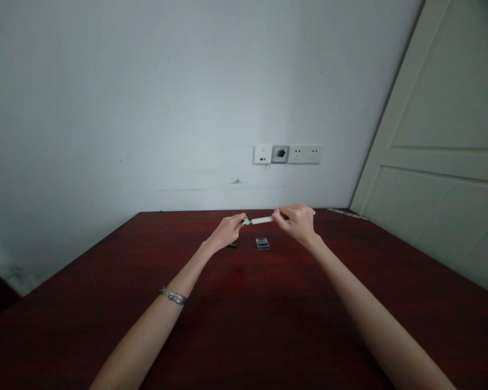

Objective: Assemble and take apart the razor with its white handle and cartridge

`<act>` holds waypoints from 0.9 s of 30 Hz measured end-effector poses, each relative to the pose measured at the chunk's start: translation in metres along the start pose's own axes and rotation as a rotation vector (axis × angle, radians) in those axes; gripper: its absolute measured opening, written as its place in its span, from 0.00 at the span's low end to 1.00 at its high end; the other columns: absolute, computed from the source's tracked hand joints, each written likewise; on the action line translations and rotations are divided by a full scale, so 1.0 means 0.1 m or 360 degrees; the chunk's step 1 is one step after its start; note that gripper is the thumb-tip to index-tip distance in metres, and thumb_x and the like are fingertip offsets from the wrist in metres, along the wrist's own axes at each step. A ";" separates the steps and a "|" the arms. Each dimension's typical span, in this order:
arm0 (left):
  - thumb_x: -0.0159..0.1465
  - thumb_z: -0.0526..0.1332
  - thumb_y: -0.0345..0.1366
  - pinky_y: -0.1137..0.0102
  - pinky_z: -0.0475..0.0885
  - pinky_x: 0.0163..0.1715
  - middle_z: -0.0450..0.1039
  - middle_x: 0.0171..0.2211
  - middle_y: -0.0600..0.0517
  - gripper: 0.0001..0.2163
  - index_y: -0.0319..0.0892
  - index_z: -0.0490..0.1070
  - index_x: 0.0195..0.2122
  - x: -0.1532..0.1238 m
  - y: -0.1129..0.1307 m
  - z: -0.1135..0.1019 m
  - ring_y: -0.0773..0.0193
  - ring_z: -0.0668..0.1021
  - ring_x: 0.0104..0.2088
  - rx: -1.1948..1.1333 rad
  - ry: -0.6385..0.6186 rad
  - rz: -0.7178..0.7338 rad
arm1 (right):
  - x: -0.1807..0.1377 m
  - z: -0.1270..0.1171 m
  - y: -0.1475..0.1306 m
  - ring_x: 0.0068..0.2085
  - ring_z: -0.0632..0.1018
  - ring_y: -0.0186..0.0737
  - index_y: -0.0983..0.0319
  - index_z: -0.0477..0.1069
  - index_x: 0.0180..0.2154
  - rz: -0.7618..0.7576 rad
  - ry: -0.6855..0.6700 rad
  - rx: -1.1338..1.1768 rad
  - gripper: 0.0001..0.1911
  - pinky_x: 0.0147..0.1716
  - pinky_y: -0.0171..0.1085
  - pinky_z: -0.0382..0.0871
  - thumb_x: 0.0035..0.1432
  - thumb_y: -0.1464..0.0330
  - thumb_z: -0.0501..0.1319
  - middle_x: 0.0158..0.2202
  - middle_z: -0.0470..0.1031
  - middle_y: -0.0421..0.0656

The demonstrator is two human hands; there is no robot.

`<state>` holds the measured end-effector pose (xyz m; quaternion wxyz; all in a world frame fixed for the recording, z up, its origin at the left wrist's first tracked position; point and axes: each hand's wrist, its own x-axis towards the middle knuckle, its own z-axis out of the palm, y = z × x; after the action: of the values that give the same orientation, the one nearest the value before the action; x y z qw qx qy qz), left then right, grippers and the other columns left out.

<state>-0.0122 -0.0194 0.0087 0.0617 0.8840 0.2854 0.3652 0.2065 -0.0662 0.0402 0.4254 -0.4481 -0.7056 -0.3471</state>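
Observation:
Out over the far part of the table, my left hand [226,231] pinches a small silvery and dark piece [247,221] between its fingertips. That piece meets the left end of a narrow white strip [262,220]; I cannot tell whether the two are joined. My right hand [296,221] is closed around the strip, whose other end sticks out past the knuckles. Just below the hands lies a small clear case [263,244] with something dark green in it. A short dark green stick [232,246] rests beside my left hand, partly hidden by it.
The dark red table [252,314] runs back to a pale wall with sockets [305,154] and switch plates [262,154]. A thin patterned strip [347,213] lies at the far right corner. A white panelled door [439,146] stands along the right side.

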 end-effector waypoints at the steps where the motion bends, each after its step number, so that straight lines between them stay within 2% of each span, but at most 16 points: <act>1: 0.59 0.50 0.24 0.76 0.61 0.30 0.68 0.27 0.52 0.08 0.39 0.66 0.35 -0.01 -0.02 0.01 0.67 0.70 0.28 -0.0005 0.0006 -0.0006 | 0.00 0.00 0.01 0.15 0.61 0.28 0.63 0.64 0.10 0.0014 0.0009 -0.0013 0.24 0.22 0.32 0.50 0.56 0.65 0.51 0.11 0.66 0.39; 8: 0.57 0.49 0.20 0.75 0.62 0.33 0.69 0.28 0.52 0.11 0.39 0.67 0.34 0.03 0.01 0.05 0.67 0.71 0.29 -0.0018 -0.0013 -0.0006 | 0.03 -0.01 -0.21 0.16 0.65 0.29 0.63 0.66 0.12 0.0161 -0.0004 0.0018 0.23 0.22 0.32 0.48 0.56 0.64 0.52 0.13 0.69 0.40; 16: 0.60 0.51 0.26 0.76 0.62 0.31 0.69 0.26 0.53 0.07 0.40 0.66 0.34 0.00 0.00 0.01 0.67 0.70 0.28 -0.0034 0.0053 -0.0091 | 0.02 -0.01 -0.08 0.15 0.64 0.29 0.63 0.64 0.10 0.0227 0.0030 0.0031 0.23 0.20 0.32 0.46 0.54 0.64 0.53 0.12 0.68 0.40; 19: 0.58 0.50 0.23 0.76 0.62 0.31 0.69 0.27 0.53 0.08 0.39 0.66 0.33 0.02 0.01 0.03 0.68 0.71 0.28 -0.0065 0.0073 -0.0080 | 0.04 -0.04 -0.16 0.15 0.63 0.29 0.63 0.65 0.11 0.0310 0.0010 0.0041 0.24 0.19 0.32 0.45 0.55 0.63 0.53 0.12 0.68 0.41; 22: 0.55 0.49 0.20 0.76 0.61 0.30 0.69 0.27 0.54 0.11 0.39 0.66 0.33 0.05 0.04 0.04 0.68 0.70 0.28 -0.0066 0.0067 -0.0071 | 0.06 -0.05 -0.26 0.16 0.64 0.29 0.63 0.67 0.12 0.0295 -0.0041 0.0088 0.24 0.19 0.32 0.45 0.56 0.61 0.52 0.12 0.69 0.41; 27: 0.57 0.49 0.21 0.76 0.62 0.31 0.69 0.28 0.53 0.11 0.39 0.66 0.35 0.04 0.04 0.05 0.67 0.71 0.29 -0.0033 0.0041 -0.0036 | 0.01 0.01 -0.20 0.17 0.65 0.29 0.63 0.67 0.12 0.0253 -0.0056 0.0092 0.24 0.20 0.32 0.47 0.55 0.61 0.53 0.12 0.68 0.41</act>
<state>-0.0047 -0.0198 0.0094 0.0713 0.8752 0.2924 0.3788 0.1877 -0.0717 0.0388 0.4519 -0.4963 -0.6849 -0.2837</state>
